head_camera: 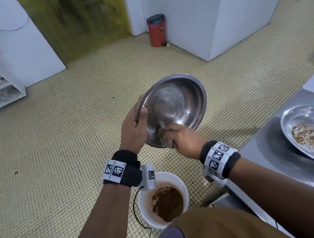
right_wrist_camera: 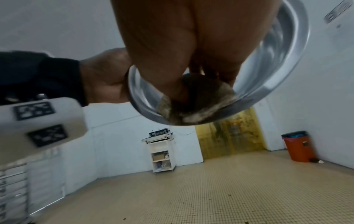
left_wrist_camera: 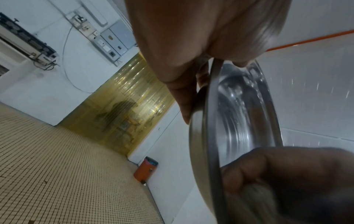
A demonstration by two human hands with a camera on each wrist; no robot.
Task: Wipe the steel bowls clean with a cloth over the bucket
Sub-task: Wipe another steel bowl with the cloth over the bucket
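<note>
The steel bowl point(head_camera: 176, 106) is round, shallow and shiny, its inside mostly bare metal with a dull smear near the lower edge, and it is tilted so the hollow faces the person, held in the air above and beyond the white bucket point(head_camera: 177, 177) on the tiled floor, which holds brown sludge. The left hand point(head_camera: 132, 132) grips the bowl's left rim, thumb hooked over the inner edge and the fingers point(left_wrist_camera: 184, 97) curled round the outer wall behind it, wrist raised and forearm reaching up from below. The right hand point(head_camera: 184, 139) comes in from the right with its knuckles upward, fingers bunched and pinching a crumpled grey-brown cloth point(right_wrist_camera: 191, 109), which is pressed against the bowl's inner wall at the lower rim, just right of the left hand's thumb. Well to the right of the right hand's fingers, a second steel bowl point(head_camera: 308, 118) sits on the steel desk point(head_camera: 263, 148), its bottom covered with yellow-brown crumbs.
</note>
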